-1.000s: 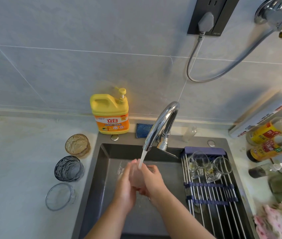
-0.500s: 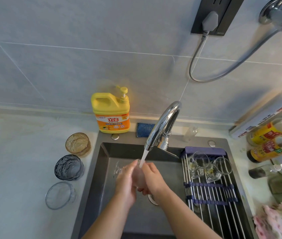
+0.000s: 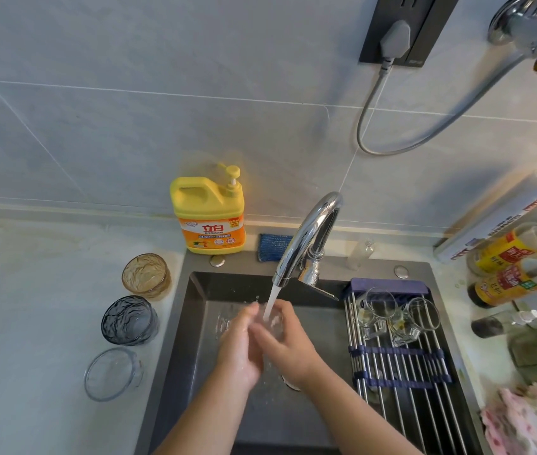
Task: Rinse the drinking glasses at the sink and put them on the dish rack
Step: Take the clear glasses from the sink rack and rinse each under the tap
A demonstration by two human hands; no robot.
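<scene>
1. On the counter [image 3: 31, 323] left of the sink [image 3: 188, 356], three glasses stand in a row, not yet rinsed: amber glass [image 3: 146, 275] farthest, grey glass [image 3: 129, 320] in the middle, clear glass [image 3: 113, 374] nearest.
2. Over the basin, our left hand [image 3: 239, 346] and right hand [image 3: 288, 343] both wrap round a wet glass [image 3: 275, 320], held under the tap [image 3: 306, 238] and its stream [image 3: 272, 298].
3. We judge this glass light, rigid, breakable and slippery while wet. A full grip round its wall seems safer than pinching the rim.
4. Right of our hands, the rack [image 3: 401, 382] spans the sink, and two more glasses [image 3: 380, 310] lie on their sides at its far end.
</scene>
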